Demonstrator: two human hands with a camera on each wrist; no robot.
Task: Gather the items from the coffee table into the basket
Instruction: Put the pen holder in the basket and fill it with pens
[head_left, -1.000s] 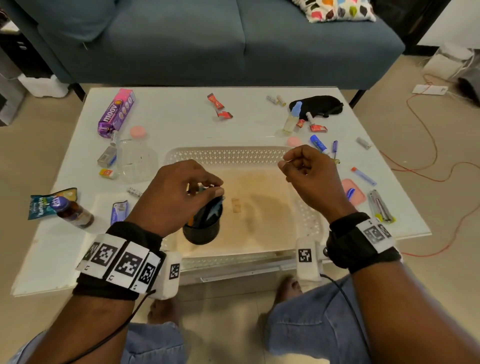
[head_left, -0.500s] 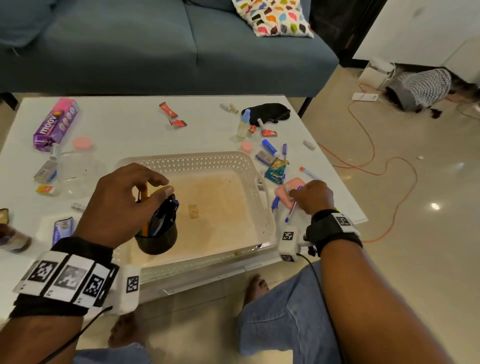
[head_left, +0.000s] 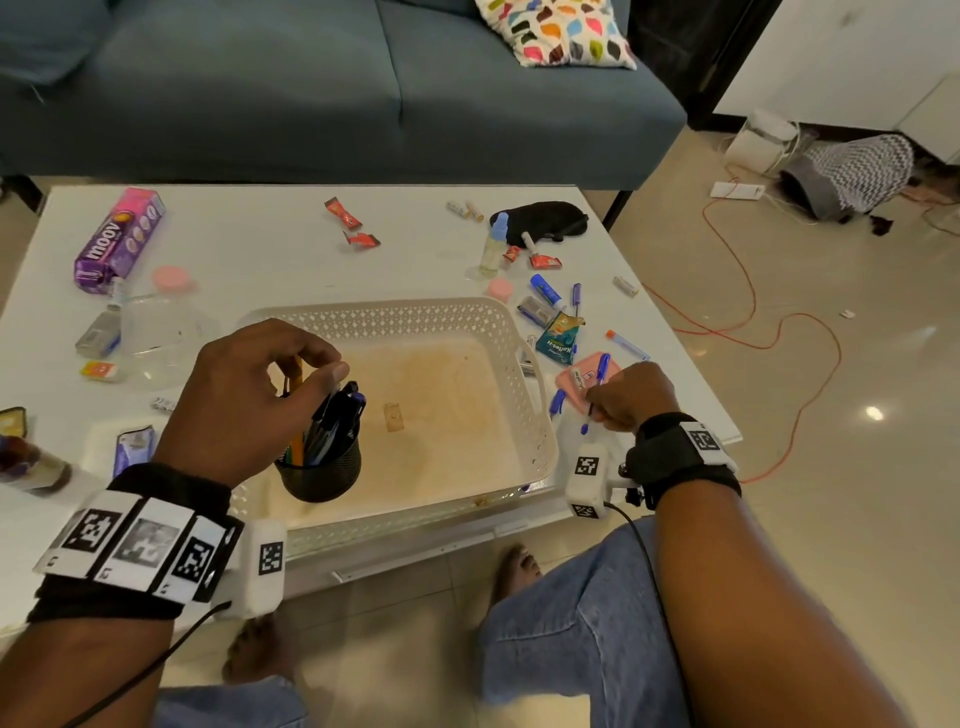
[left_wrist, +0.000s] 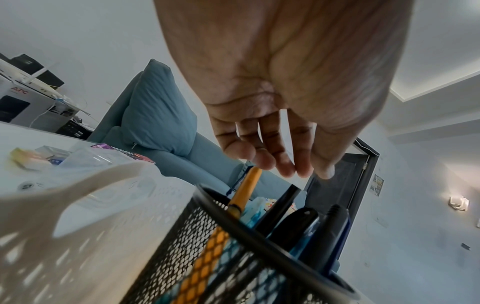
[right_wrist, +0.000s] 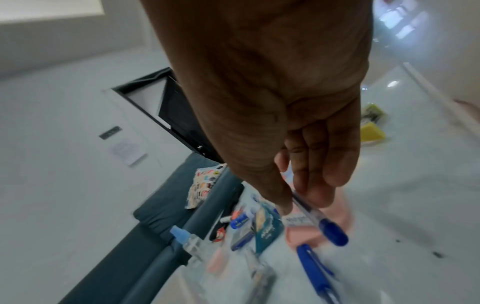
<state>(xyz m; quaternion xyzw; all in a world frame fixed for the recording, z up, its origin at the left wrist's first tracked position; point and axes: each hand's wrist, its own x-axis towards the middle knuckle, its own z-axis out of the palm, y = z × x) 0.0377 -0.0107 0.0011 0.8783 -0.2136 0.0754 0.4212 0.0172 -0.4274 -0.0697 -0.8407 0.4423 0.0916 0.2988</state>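
The white perforated basket (head_left: 384, 312) stands mid-table with a black mesh pen cup (head_left: 322, 467) (left_wrist: 207, 246) in its near-left corner. My left hand (head_left: 317, 364) (left_wrist: 280, 166) hovers over the cup. Its fingers hang loosely above an orange pencil (left_wrist: 246, 185) and grip nothing. Right of the basket, my right hand (head_left: 597, 410) (right_wrist: 296, 201) pinches a clear pen with a blue cap (head_left: 601, 366) (right_wrist: 332, 232), which lies across a pink flat item (head_left: 563, 382). A second blue pen (head_left: 557, 402) (right_wrist: 311, 265) lies beside it.
Small items litter the table: a purple moov box (head_left: 117, 239), a clear jar with a pink lid (head_left: 161, 332), candy wrappers (head_left: 343, 213), a spray bottle (head_left: 493, 244), a black pouch (head_left: 540, 221) and a green sachet (head_left: 558, 338). A blue sofa (head_left: 311, 93) stands behind. A red cable (head_left: 753, 312) trails on the floor.
My right hand left the space over the basket, dropped to the table on its right and took hold of the blue-capped pen. The left hand stayed over the pen cup.
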